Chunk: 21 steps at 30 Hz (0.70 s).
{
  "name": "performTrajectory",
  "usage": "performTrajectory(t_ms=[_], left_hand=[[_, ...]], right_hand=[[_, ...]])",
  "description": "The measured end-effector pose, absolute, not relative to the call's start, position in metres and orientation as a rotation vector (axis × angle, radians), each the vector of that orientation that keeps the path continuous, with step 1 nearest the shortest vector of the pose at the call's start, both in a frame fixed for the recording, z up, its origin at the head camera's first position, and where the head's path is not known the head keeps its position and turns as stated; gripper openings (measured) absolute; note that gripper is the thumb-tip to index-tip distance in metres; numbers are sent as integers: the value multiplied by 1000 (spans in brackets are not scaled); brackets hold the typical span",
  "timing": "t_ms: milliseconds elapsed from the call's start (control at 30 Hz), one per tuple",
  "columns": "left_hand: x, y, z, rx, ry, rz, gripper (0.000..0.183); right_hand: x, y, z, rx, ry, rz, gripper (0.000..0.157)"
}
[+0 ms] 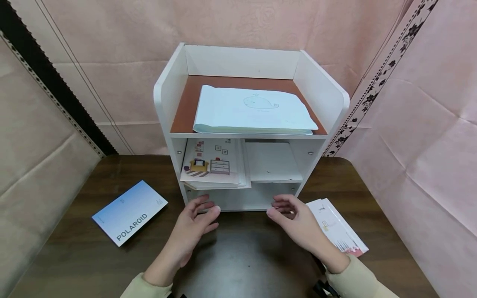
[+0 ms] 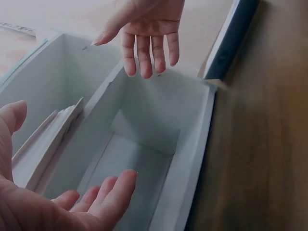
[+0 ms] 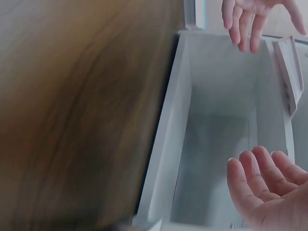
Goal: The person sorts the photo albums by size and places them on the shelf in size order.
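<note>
Both hands hover in front of a small white shelf unit, palms facing each other, with nothing in them. My left hand is at the lower left of the bottom compartment, fingers loosely bent. Across from it, my right hand is at the lower right, its fingers relaxed too. On the middle shelf, a stack of booklets with a furniture drawing on top lies at the left and juts out a little. A whale-printed white booklet or pad lies on the brown top shelf.
A blue POLAROID box or booklet lies on the dark wooden table to the left. White printed booklets lie to the right, partly behind the right forearm. Pink cloth hangs behind and at the sides.
</note>
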State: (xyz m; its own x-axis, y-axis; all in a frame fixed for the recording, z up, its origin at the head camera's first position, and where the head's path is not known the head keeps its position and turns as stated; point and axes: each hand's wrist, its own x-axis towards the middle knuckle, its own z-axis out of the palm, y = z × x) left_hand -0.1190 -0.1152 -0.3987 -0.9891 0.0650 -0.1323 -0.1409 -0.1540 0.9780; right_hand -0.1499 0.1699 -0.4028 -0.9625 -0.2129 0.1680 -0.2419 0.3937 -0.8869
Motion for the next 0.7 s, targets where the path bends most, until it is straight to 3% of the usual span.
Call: performTrajectory(t_ms=[700], left_hand=[[-101,-61,-428,-9,2014,2093,83]], right_hand=[[-139,237,-421,294,-2715,1427,50]])
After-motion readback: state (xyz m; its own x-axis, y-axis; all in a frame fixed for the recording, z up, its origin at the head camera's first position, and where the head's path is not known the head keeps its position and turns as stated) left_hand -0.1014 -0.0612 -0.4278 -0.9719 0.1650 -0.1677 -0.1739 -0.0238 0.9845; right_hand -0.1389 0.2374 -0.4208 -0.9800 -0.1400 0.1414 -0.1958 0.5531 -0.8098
